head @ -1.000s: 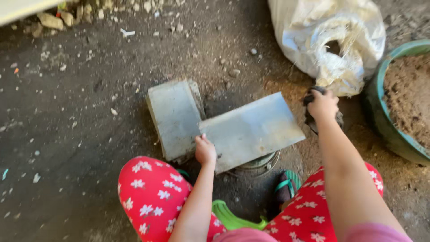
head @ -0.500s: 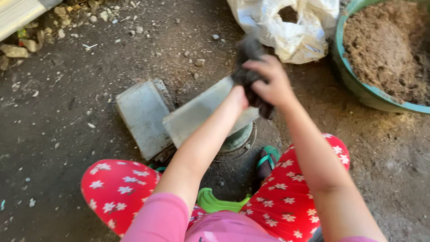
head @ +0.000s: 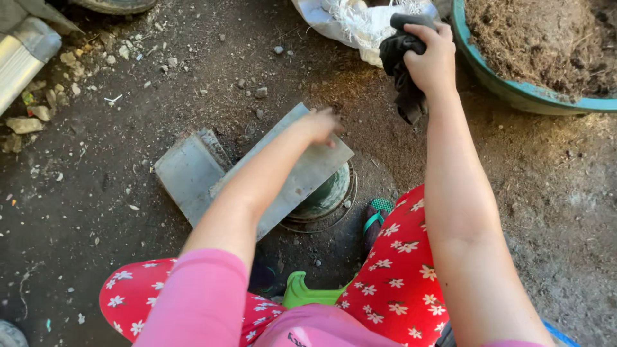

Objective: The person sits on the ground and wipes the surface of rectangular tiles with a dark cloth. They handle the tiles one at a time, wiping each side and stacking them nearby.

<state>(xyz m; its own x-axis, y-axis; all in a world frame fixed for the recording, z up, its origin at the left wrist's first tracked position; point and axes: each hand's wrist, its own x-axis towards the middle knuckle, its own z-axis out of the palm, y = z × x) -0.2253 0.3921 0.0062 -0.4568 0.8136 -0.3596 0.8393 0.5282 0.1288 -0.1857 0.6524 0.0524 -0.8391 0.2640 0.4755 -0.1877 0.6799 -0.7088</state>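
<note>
My right hand (head: 434, 58) is raised at the upper right and is shut on a crumpled dark cloth (head: 402, 64), which hangs down beside the wrist. My left hand (head: 321, 122) reaches forward over the far corner of a flat grey slab (head: 308, 173); it is motion-blurred, so its grip is unclear. The slab lies tilted across a round green pot (head: 328, 196) set in a wire ring. A second grey slab (head: 186, 170) lies on the ground to its left, touching it.
A green basin (head: 508, 90) full of brown soil (head: 546, 38) stands at the upper right, with a white sack (head: 353, 22) beside it. My knees in red flowered trousers and a green-strapped sandal (head: 376, 215) are below. Stones and a metal sheet (head: 22, 54) are at upper left.
My right hand picked up the dark cloth from the ground by the sack and lifted it. My left hand moved from the slab's near edge to its far corner.
</note>
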